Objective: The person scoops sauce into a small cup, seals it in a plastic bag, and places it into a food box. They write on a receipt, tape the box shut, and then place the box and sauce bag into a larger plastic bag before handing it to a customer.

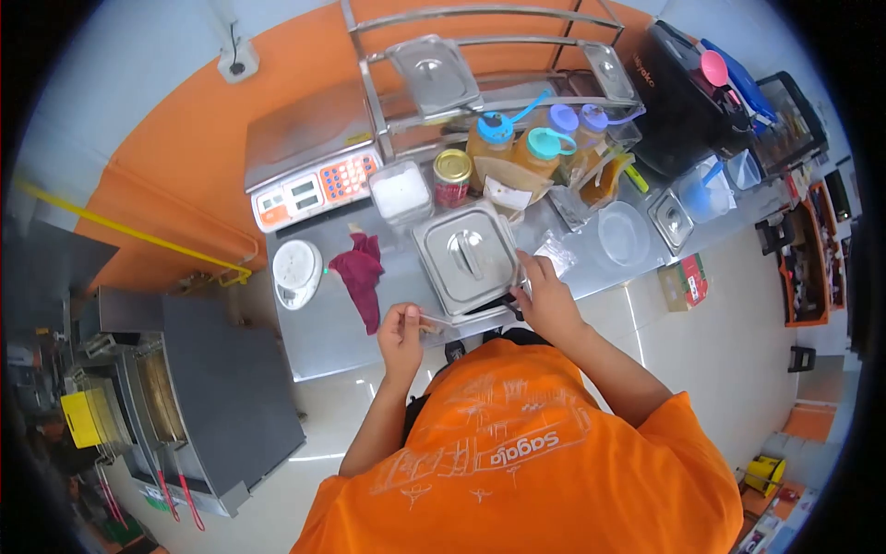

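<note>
A square stainless-steel pan lid (468, 256) with a raised handle sits on a steel food pan (472, 314) at the table's front edge. The lid leaves a dark gap at the near right corner. My right hand (551, 300) grips that corner, fingers along the lid's right edge and thumb at the front. My left hand (401, 340) is closed in a pinch by the pan's near left corner. Something thin and pale runs from its fingertips toward the pan; I cannot make out what it is. Left of the pan lies a crumpled maroon cloth (358, 277).
Behind the pan stand a tub of white powder (401, 191), a red can (452, 177) and several capped bottles (544, 148). A digital scale (318, 189) and a small round white scale (296, 270) are on the left. A clear bowl (624, 233) stands right.
</note>
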`<state>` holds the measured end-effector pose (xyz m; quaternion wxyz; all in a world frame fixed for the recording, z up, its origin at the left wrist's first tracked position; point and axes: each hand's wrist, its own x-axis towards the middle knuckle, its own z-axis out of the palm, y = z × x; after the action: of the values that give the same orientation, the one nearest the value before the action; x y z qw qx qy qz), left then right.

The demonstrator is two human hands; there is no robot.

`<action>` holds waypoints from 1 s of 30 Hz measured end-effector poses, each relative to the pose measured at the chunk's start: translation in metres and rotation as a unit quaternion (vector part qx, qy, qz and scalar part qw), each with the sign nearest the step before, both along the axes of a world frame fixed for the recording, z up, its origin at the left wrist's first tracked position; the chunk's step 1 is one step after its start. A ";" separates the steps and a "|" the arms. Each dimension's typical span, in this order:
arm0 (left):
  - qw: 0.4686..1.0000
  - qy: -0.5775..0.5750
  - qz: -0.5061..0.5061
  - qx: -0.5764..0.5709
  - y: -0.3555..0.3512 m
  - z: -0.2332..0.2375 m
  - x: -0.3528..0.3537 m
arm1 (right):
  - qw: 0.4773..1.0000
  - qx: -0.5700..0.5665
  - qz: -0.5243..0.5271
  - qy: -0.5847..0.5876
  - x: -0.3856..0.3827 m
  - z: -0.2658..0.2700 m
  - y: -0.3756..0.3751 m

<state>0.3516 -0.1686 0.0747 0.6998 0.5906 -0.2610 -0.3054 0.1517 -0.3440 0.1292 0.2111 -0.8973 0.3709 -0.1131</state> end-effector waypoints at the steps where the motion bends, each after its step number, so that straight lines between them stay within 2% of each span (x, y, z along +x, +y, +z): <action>1: 1.000 -0.008 0.015 -0.014 -0.004 0.000 0.003 | 1.000 -0.007 -0.005 -0.006 0.000 -0.012 -0.007; 3: 1.000 -0.022 0.019 -0.013 -0.005 0.000 0.008 | 0.989 -0.069 -0.073 -0.106 0.003 -0.029 -0.018; 4: 0.999 -0.029 0.028 -0.004 -0.005 -0.001 0.011 | 0.988 -0.075 -0.076 -0.112 0.008 -0.031 -0.025; 5: 0.999 -0.034 0.024 -0.013 -0.007 -0.002 0.013 | 0.980 0.094 -0.138 -0.112 0.018 -0.027 -0.034; 6: 0.999 -0.031 0.033 -0.004 -0.007 -0.003 0.015 | 0.939 0.263 -0.194 -0.110 0.024 -0.024 -0.042; 7: 0.999 -0.026 0.043 0.007 -0.008 -0.006 0.016 | 0.939 0.259 -0.197 -0.114 0.024 -0.030 -0.051; 9: 0.999 -0.025 0.043 0.002 -0.010 0.002 0.018 | 0.913 0.367 -0.163 -0.073 0.027 -0.047 -0.064; 10: 0.999 -0.022 0.048 0.004 -0.007 0.004 0.018 | 0.912 0.370 -0.163 -0.074 0.024 -0.050 -0.069; 12: 0.998 -0.019 0.055 0.008 0.000 0.001 0.020 | 0.875 0.440 -0.135 -0.152 0.020 -0.042 -0.062; 14: 0.998 -0.016 0.059 0.000 0.000 -0.002 0.023 | 0.875 0.426 -0.156 -0.170 0.019 -0.038 -0.060; 17: 0.997 -0.021 0.067 0.017 0.006 -0.005 0.021 | 0.849 0.478 -0.139 -0.177 0.019 -0.035 -0.062; 19: 0.996 -0.031 0.072 0.036 0.008 -0.003 0.021 | 0.804 0.536 -0.186 -0.178 0.028 -0.024 -0.064; 22: 0.994 -0.052 0.082 0.041 0.013 -0.004 0.023 | 0.821 0.527 -0.162 -0.148 0.029 -0.040 -0.074; 23: 0.994 -0.055 0.083 0.035 0.014 -0.004 0.024 | 0.805 0.534 -0.152 -0.210 0.028 -0.059 -0.076; 25: 0.997 -0.016 0.079 0.020 0.016 -0.004 0.024 | 0.790 0.560 -0.123 -0.218 0.020 -0.058 -0.081; 27: 0.996 -0.028 0.086 0.022 0.020 -0.006 0.027 | 0.773 0.585 -0.095 -0.224 0.019 -0.062 -0.078; 30: 0.994 -0.037 0.099 0.027 0.025 -0.003 0.031 | 0.727 0.595 -0.075 -0.334 0.023 -0.079 -0.064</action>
<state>0.3825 -0.1440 0.0720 0.7004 0.6430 -0.2184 -0.2196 0.1745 -0.4077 0.0497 0.8030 -0.4613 0.3336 -0.1764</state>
